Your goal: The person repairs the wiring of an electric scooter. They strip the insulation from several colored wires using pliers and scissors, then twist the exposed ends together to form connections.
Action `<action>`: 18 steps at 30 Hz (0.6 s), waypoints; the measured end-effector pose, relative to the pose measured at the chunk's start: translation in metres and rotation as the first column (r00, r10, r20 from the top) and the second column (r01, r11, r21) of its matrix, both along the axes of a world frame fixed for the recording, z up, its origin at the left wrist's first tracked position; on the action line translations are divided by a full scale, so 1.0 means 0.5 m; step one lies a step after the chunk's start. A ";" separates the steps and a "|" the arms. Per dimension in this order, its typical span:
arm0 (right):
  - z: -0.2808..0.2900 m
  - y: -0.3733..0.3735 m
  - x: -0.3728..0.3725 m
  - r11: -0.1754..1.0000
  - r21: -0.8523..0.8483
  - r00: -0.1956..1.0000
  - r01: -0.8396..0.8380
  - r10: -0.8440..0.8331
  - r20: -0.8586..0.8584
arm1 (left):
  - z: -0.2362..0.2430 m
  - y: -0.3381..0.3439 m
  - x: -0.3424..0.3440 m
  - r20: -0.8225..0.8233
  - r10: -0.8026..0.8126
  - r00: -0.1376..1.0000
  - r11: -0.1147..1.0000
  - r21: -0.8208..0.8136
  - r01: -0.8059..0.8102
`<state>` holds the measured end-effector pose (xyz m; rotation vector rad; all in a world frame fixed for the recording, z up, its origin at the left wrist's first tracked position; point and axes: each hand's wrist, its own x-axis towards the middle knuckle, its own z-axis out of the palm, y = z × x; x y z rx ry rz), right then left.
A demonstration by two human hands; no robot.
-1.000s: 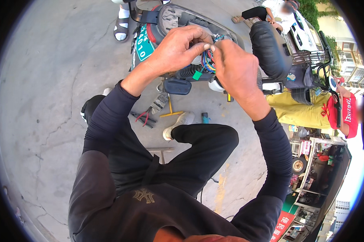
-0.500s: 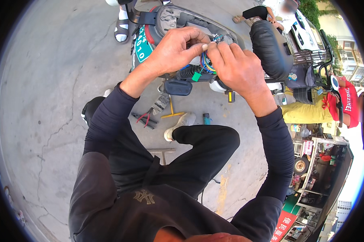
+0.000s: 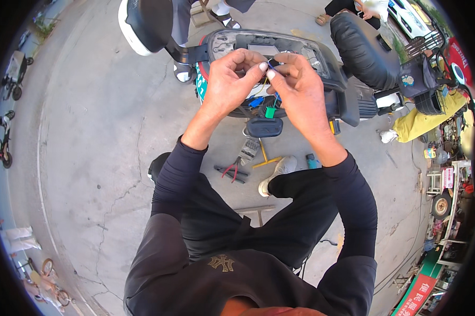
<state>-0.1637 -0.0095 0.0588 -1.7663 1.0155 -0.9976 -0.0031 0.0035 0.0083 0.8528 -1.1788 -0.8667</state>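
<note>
My left hand (image 3: 231,84) and my right hand (image 3: 301,92) meet over the open body (image 3: 327,71) of an electric scooter, thumbs and fingertips closed on thin wires (image 3: 270,67). A green connector (image 3: 270,112) and a blue connector (image 3: 256,102) hang among the wires just below my fingers. The wire ends between my fingertips are too small to make out. A black oval part (image 3: 263,126) juts from the scooter's near side, and a black padded seat (image 3: 361,50) stands to the right.
On the concrete lie pliers (image 3: 229,174), a yellow T-handled tool (image 3: 267,161) and a teal tool (image 3: 312,160). People stand or sit beyond the scooter, including someone in yellow trousers (image 3: 427,118). A cluttered stall (image 3: 440,205) is at far right; parked two-wheelers (image 3: 6,137) line the left.
The view has swung, showing more on the left and shifting the scooter rightward and down. My right hand's fingers have shifted upward at the wires, with the thumb now showing below them.
</note>
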 end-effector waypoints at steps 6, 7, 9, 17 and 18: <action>-0.004 -0.003 0.002 0.957 -0.290 0.998 0.030 -0.046 -0.051 | -0.003 -0.002 0.003 0.028 0.013 1.000 1.000 -0.027 -0.012; -0.008 -0.002 0.004 0.950 -0.309 0.998 0.043 -0.057 -0.036 | 0.001 -0.001 -0.002 0.023 0.014 1.000 1.000 -0.029 -0.013; -0.023 -0.004 0.009 0.921 -0.384 0.997 0.069 -0.074 0.000 | 0.005 0.000 -0.001 0.031 0.020 0.999 1.000 -0.013 -0.020; -0.020 -0.007 0.013 0.878 -0.476 0.994 0.057 -0.095 -0.058 | 0.003 0.000 0.008 0.007 0.007 1.000 0.999 -0.042 -0.006; -0.018 -0.010 0.011 0.882 -0.468 0.994 0.047 -0.090 -0.070 | 0.002 -0.002 0.008 0.019 0.011 1.000 0.999 -0.053 -0.010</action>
